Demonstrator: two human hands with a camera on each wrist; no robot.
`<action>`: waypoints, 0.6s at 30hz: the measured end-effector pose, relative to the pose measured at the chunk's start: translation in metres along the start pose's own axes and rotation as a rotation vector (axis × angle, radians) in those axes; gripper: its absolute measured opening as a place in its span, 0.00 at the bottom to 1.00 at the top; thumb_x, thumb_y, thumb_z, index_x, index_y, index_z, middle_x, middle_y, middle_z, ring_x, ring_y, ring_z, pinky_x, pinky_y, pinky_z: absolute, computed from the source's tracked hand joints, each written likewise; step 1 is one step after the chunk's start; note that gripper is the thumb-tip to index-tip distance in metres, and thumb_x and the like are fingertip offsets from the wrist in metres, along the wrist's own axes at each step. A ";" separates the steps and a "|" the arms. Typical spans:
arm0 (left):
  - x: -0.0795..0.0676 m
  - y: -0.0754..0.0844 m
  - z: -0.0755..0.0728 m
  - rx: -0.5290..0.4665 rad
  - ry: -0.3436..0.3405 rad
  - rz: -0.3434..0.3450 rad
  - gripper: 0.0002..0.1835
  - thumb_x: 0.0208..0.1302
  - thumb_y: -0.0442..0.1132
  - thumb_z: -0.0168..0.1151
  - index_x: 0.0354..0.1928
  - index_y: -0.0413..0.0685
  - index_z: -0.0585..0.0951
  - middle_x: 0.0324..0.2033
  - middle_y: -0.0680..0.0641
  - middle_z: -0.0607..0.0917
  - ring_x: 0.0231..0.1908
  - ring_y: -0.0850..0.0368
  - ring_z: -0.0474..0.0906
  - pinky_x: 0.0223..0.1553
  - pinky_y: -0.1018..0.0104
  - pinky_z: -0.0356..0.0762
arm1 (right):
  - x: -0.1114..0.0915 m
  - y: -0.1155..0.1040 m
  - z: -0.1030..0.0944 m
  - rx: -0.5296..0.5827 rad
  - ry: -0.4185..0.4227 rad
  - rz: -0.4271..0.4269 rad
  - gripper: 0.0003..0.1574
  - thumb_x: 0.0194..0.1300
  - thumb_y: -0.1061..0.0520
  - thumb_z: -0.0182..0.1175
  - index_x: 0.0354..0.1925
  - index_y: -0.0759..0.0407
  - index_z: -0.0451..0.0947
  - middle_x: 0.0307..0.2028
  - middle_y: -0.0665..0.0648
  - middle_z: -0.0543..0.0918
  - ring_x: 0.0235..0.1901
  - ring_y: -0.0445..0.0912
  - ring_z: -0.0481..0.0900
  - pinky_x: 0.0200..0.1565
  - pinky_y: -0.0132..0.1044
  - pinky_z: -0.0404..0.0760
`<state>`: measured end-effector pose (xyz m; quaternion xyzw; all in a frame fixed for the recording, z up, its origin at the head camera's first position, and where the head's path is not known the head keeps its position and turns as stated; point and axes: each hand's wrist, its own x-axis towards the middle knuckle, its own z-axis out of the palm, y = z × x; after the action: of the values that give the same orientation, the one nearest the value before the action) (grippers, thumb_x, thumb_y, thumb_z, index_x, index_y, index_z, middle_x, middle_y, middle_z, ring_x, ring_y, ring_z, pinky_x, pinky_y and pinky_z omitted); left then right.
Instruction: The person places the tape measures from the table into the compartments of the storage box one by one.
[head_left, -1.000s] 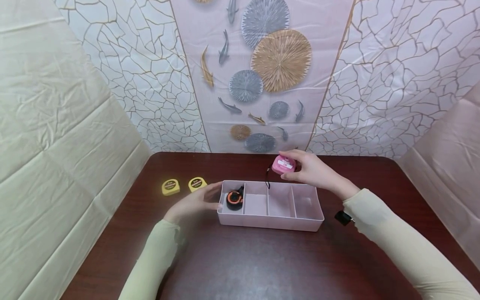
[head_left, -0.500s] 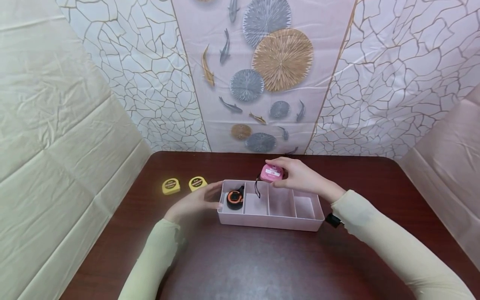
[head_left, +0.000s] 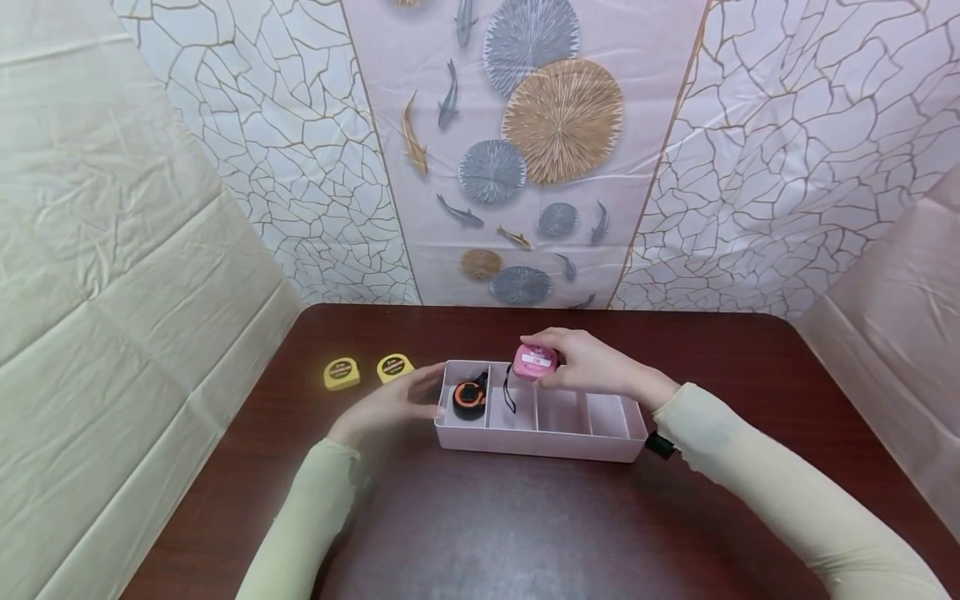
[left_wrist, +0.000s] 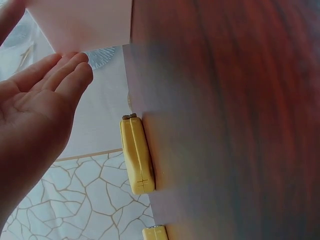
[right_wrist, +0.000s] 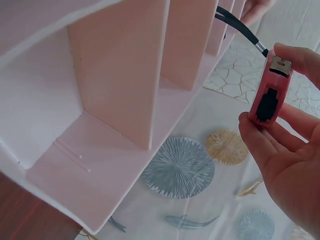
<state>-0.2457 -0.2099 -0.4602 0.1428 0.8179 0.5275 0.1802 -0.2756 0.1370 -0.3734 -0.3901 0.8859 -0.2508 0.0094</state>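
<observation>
My right hand (head_left: 600,363) pinches a pink tape measure (head_left: 536,362) between thumb and fingertips, above the second compartment of a pale pink divided box (head_left: 540,444). Its black wrist strap (head_left: 507,392) dangles over that compartment. In the right wrist view, the tape measure (right_wrist: 271,92) stands edge-on with its metal end hook showing. At the box's left end, my left hand (head_left: 390,408) touches the wall with extended fingers and thumb; the left wrist view shows the fingertips against the box (left_wrist: 82,25). A black-and-orange tape measure (head_left: 469,398) lies in the leftmost compartment.
Two yellow tape measures (head_left: 342,374) stand on the dark wooden table (head_left: 480,525), left of the box; the nearer one to the box is partly behind my left hand. A patterned cloth (head_left: 517,167) hangs behind the table.
My right hand has carried the pink tape measure left and lower, from behind the box to above its second compartment. The left hand and the box have stayed put.
</observation>
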 end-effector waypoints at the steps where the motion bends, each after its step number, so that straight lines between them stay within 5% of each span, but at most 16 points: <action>1: 0.000 0.000 0.000 0.001 -0.002 0.004 0.44 0.59 0.45 0.75 0.76 0.65 0.65 0.71 0.61 0.69 0.72 0.62 0.61 0.73 0.52 0.56 | 0.000 -0.001 0.001 0.003 -0.007 0.000 0.42 0.54 0.55 0.72 0.67 0.64 0.74 0.59 0.62 0.79 0.51 0.50 0.77 0.51 0.45 0.78; 18: 0.001 -0.002 -0.001 -0.006 -0.032 0.036 0.44 0.61 0.44 0.74 0.77 0.65 0.63 0.72 0.61 0.68 0.72 0.63 0.61 0.73 0.53 0.56 | 0.002 -0.004 0.016 0.008 -0.084 -0.024 0.43 0.53 0.55 0.73 0.66 0.64 0.75 0.57 0.60 0.80 0.46 0.47 0.77 0.48 0.41 0.79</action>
<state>-0.2471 -0.2110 -0.4623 0.1652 0.8106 0.5308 0.1840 -0.2712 0.1264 -0.3853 -0.4108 0.8790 -0.2379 0.0453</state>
